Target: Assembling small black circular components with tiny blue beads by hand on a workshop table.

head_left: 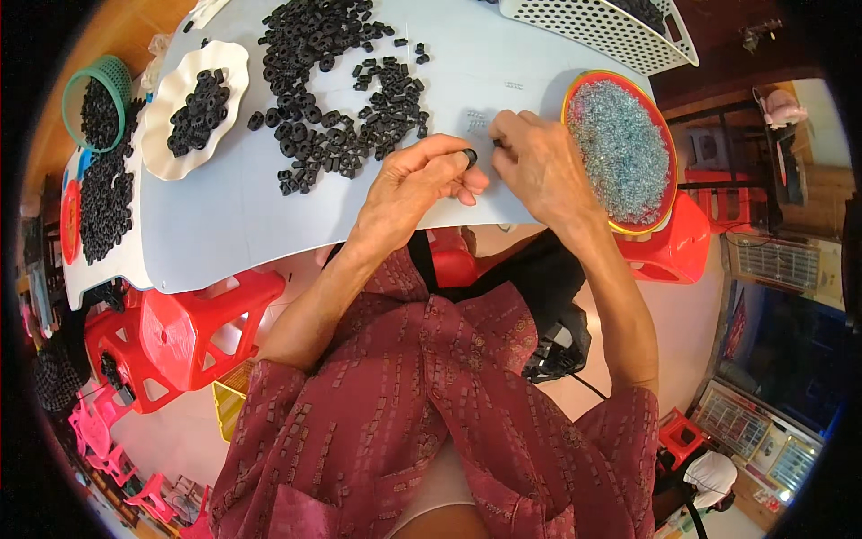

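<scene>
Over the table's near edge, my left hand (pixel 420 182) is closed, with a small rounded black plastic piece (pixel 470 159) pinched between thumb and finger. Just right of it, my right hand (pixel 543 166) has its fingers curled together; a bit of black shows at the fingertips, mostly hidden. Left of my hands spreads a loose heap of small black plastic pieces (pixel 314 135), some rounded, some narrower. Close by my right hand stands a red bowl with a yellow rim (pixel 665 144), full of tiny silvery coil-like pieces (pixel 621 148). A few more silvery pieces (pixel 476 120) lie on the table beyond my fingertips.
At the left of the pale table (pixel 211 225) sits a scalloped white dish (pixel 162 148) of black pieces. Further left are a green basket (pixel 114 79) and another black heap (pixel 108 211). A white perforated basket (pixel 593 34) stands far right. Red stools (pixel 184 332) flank me below.
</scene>
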`<state>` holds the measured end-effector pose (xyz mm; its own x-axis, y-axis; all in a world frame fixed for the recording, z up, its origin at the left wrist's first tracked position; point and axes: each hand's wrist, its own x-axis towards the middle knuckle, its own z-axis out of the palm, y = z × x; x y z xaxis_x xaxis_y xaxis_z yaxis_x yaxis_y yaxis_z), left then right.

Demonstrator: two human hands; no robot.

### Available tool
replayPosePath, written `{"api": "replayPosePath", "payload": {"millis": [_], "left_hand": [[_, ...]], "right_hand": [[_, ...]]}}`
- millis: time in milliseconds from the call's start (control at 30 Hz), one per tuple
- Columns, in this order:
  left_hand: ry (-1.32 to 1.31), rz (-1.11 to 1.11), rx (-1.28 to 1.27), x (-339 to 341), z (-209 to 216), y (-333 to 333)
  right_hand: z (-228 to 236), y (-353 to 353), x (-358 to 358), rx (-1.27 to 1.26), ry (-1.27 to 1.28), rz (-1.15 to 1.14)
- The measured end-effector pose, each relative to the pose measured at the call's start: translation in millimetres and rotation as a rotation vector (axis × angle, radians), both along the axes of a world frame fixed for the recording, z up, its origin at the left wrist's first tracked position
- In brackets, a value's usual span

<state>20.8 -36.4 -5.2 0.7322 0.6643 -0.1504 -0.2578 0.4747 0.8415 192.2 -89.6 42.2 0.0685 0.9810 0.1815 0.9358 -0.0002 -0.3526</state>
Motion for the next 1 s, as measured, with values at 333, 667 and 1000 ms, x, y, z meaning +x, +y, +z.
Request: {"api": "replayPosePath", "payload": {"millis": [333,667,1000], "left_hand": [[0.051,-0.009,0.084,0.5,-0.2,-0.9],[0.004,0.004,0.053,1.2,0.8,-1.9],[0.014,-0.028,0.052,2.6,2.1,-0.5]], "right_hand": [[-4.1,-2.3,-0.3,-0.017,0.036,0.068],[-4.4,-13.5,-14.4,0.058,1.197,-0.166],[-22.1,-17.8,-18.3,0.115,1.251,-0.141]]}}
